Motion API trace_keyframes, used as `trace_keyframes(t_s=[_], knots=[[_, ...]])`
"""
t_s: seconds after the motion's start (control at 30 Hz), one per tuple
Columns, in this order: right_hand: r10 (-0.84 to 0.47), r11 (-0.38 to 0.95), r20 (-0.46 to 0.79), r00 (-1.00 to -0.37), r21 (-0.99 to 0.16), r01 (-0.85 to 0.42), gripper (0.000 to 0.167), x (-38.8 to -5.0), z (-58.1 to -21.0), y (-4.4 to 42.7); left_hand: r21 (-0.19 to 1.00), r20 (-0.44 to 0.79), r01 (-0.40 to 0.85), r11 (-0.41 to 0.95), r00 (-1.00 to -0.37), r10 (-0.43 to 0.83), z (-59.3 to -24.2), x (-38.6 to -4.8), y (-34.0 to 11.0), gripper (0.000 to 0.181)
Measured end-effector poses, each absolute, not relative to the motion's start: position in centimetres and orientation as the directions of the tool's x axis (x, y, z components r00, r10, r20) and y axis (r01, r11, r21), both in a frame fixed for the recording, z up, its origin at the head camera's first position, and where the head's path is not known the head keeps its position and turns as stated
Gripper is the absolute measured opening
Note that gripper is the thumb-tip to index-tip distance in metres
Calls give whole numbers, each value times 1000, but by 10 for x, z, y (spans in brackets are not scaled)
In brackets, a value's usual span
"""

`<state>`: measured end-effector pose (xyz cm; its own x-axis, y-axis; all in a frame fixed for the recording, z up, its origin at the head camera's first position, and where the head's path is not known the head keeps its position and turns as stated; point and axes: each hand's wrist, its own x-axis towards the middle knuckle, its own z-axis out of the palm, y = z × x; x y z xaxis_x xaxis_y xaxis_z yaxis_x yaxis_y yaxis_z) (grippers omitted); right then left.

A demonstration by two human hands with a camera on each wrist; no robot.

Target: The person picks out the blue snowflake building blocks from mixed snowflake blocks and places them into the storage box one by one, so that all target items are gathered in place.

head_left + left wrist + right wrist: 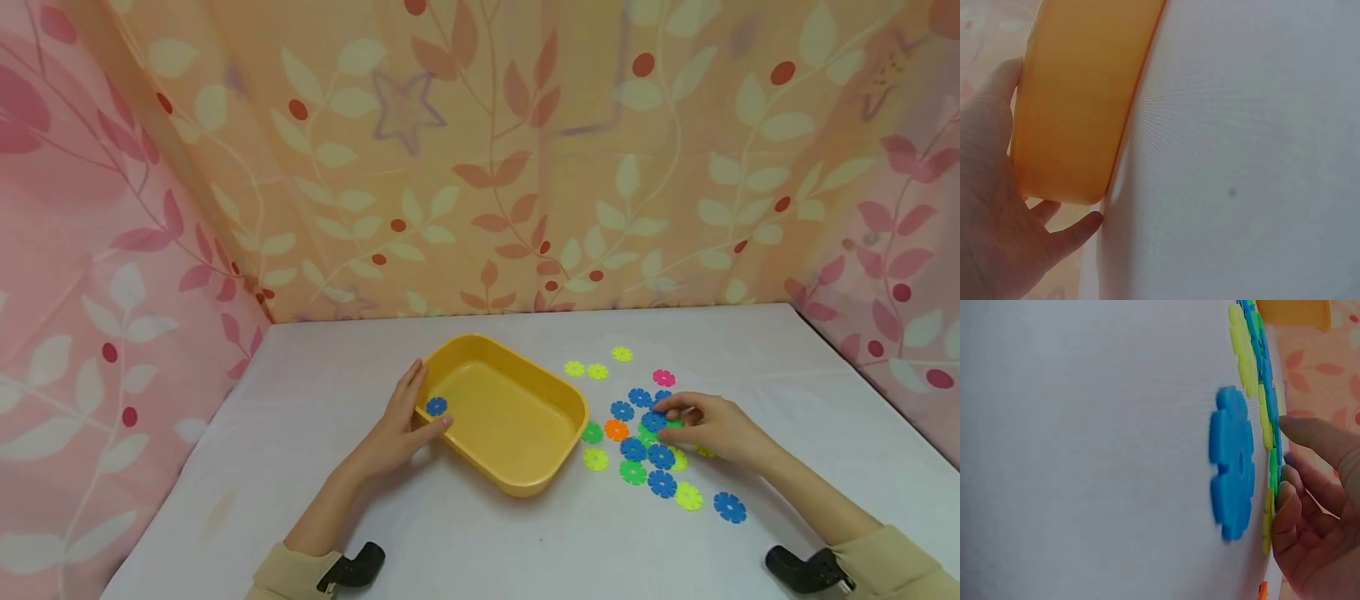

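Note:
A yellow plastic tray (517,481) stands at an angle on the table, with one blue notched disc (437,406) lying inside near its left corner. My left hand (397,425) holds that corner, thumb over the rim and fingers along the outer wall; the tray's orange-looking side (1079,112) fills part of the left wrist view. Over the scattered snowflake discs, right of the tray, is my right hand (716,427). Its thumb and index fingertip are apart, on either side of a blue disc (654,422). In the right wrist view my right hand (1316,506) touches the discs' edge.
Blue, green and yellow discs overlap around an orange disc (617,430). A pink disc (663,378) and a yellow disc (622,354) lie farther back. One blue disc (730,507) sits apart at the front right. Patterned curtains (487,208) enclose the white table (525,550).

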<state>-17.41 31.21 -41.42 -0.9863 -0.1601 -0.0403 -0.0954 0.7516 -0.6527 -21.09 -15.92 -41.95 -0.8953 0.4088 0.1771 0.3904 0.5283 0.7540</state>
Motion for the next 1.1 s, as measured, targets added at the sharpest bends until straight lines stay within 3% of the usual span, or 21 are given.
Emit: trace_keyframes(t_s=[0.47,1.1], knots=[[-172,773,-32,-985,-624,-115,34,-176,-414,310,753,169,384,535,-898,407,-419,-211,-159,95],[-184,773,-7,-983,-619,-141,38,-178,-414,309,752,167,377,540,-902,398,-418,-209,-158,94]])
